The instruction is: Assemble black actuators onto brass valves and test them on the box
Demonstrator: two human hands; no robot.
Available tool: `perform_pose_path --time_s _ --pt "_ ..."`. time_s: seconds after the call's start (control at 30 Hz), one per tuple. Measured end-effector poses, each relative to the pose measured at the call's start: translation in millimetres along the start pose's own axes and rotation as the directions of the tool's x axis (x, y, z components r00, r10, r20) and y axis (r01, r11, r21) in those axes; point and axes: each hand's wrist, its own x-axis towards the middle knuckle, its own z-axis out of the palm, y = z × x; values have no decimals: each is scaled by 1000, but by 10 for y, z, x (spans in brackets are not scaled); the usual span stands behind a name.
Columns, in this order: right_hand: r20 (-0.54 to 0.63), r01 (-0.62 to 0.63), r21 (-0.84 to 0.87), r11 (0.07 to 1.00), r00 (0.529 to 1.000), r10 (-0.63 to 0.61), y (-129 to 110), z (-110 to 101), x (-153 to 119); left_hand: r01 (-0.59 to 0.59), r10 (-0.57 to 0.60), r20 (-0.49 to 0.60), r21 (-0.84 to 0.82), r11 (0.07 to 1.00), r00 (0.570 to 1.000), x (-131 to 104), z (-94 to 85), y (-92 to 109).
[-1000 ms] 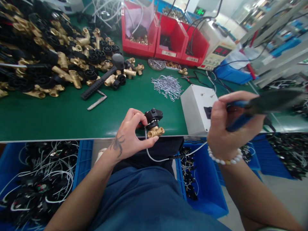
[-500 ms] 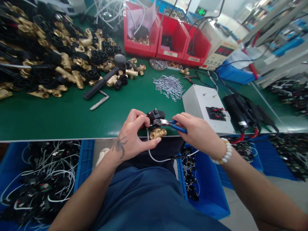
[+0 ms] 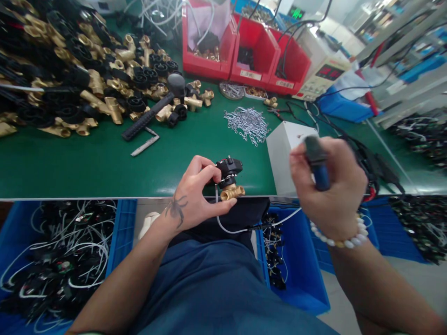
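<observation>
My left hand [image 3: 195,193] is closed on a brass valve with a black plastic head [image 3: 228,166], held upright at the table's front edge. Its thumb lies along the brass body [image 3: 231,192]. A white cable [image 3: 223,229] hangs from the assembly and loops below the edge. To the right, my raised right hand [image 3: 331,181] grips blue-handled pliers [image 3: 321,174], blurred and seen nearly end-on, apart from the valve. A pile of small metal clips [image 3: 247,124] lies on the green table [image 3: 70,172] beyond.
A hammer [image 3: 148,116] and an angled metal rod [image 3: 145,144] lie left. Brass and black valves [image 3: 108,88] are heaped behind them. Red bins [image 3: 209,65] stand at the back. A white box [image 3: 279,149] is beside my right hand. Blue crates [image 3: 122,232] stand below the table.
My right hand has pulled the pliers away from the valve, moving right and up towards the camera. My left hand keeps its hold on the valve in nearly the same place.
</observation>
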Motion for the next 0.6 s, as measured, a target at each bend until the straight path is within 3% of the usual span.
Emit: perform_pose_path --time_s 0.03,0.07,0.1,0.17,0.2,0.23,0.3,0.33,0.37,0.4,0.43,0.5,0.53,0.57,0.6 --pt "-37 4 2 1000 999 -4 1 -1 1 4 -4 1 -8 1000 1000 1 -3 -1" --pt "18 27 -10 1000 999 -27 4 3 -2 4 -4 2 -9 1000 1000 3 -5 -2" --pt "153 67 -24 997 986 -63 7 10 -6 0 0 4 -1 1000 1000 4 -7 -4" --pt "438 132 -33 991 893 -104 11 16 -13 -13 13 9 27 1000 1000 6 -9 -9" --pt "492 132 -27 991 865 -102 10 11 -14 -21 21 10 38 999 1000 6 -9 -12" --pt "459 104 -19 994 884 -84 9 3 -15 -26 25 9 44 999 1000 7 -8 -14" --pt "226 8 13 1000 974 -11 8 -9 -19 -23 23 8 43 999 1000 8 -9 -19" --pt "102 -36 32 999 994 33 12 -7 -24 -20 20 8 37 999 1000 8 -10 -21" --pt "52 -55 41 998 997 52 20 3 -30 -16 16 6 33 999 1000 7 -12 -23" --pt "94 -53 34 998 994 49 31 16 -35 -15 14 6 32 999 1000 6 -13 -24" --pt "210 -30 21 999 977 25 46 30 -38 -15 15 8 34 999 1000 4 -15 -25" --pt "460 31 -3 1000 887 -27 73 40 -30 -17 17 4 35 999 1000 -3 -14 -25" --pt "498 42 -9 999 867 -32 82 33 -20 -17 17 -1 31 999 1000 -6 -12 -26" --pt "447 27 -13 1000 894 -19 86 20 -8 -16 16 -6 23 1000 1000 -9 -10 -27" --pt "319 -8 -14 1000 948 12 86 6 2 -14 14 -8 14 1000 1000 -10 -6 -29"
